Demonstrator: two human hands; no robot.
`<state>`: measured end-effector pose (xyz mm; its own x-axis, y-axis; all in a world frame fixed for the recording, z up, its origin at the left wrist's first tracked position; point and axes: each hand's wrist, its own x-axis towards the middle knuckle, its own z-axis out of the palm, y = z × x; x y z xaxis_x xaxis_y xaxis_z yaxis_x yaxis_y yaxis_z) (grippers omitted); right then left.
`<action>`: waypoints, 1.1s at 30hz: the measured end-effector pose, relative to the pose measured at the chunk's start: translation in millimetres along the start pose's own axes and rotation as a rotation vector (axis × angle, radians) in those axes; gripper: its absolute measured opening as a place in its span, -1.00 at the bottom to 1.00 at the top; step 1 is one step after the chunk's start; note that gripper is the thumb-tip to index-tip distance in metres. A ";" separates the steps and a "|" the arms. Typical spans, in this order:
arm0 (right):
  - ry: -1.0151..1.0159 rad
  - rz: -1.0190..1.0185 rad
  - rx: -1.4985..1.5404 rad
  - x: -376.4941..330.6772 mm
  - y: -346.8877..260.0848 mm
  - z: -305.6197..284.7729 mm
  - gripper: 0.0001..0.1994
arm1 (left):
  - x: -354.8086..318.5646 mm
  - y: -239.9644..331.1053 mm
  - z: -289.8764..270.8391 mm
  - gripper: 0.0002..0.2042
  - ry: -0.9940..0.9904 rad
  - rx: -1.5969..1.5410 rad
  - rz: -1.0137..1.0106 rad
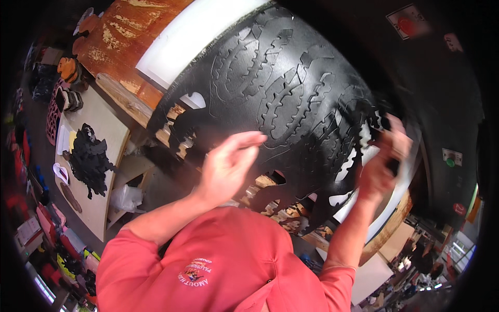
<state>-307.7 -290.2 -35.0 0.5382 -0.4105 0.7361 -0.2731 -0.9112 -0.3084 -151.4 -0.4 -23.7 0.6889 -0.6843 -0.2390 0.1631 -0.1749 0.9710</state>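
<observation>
A large black sheet [291,83], leather-like and textured, spreads before me, with toothed, curved pieces cut into it and holes along its near edge. My left hand [228,164] is over the sheet's near left part, its fingers stretched out and close together, holding nothing that I can see. Whether its fingertips touch the sheet I cannot tell. At the sheet's right edge, my right hand [387,153] is smeared by motion, its fingers curled around something dark. Black toothed strips [374,125] show beside those fingers.
A white board [192,36] and a worn brown wooden surface [127,39] are under and beyond the sheet. To the left, a pale side table [99,203] bears a pile of black cut pieces [91,156]. A clear plastic bag [126,198] is beside it.
</observation>
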 end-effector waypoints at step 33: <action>-0.813 -0.043 0.405 1.5 -120.1 41.6 -0.27 | 29.4 6.6 -55.2 -0.71 -0.312 -0.511 -0.483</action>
<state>-240.9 -182.8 -21.9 0.9799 -0.1344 0.1473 -0.0214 -0.8055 -0.5922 -91.0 17.5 -23.8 0.2393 -0.7964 -0.5554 0.7538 -0.2082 0.6232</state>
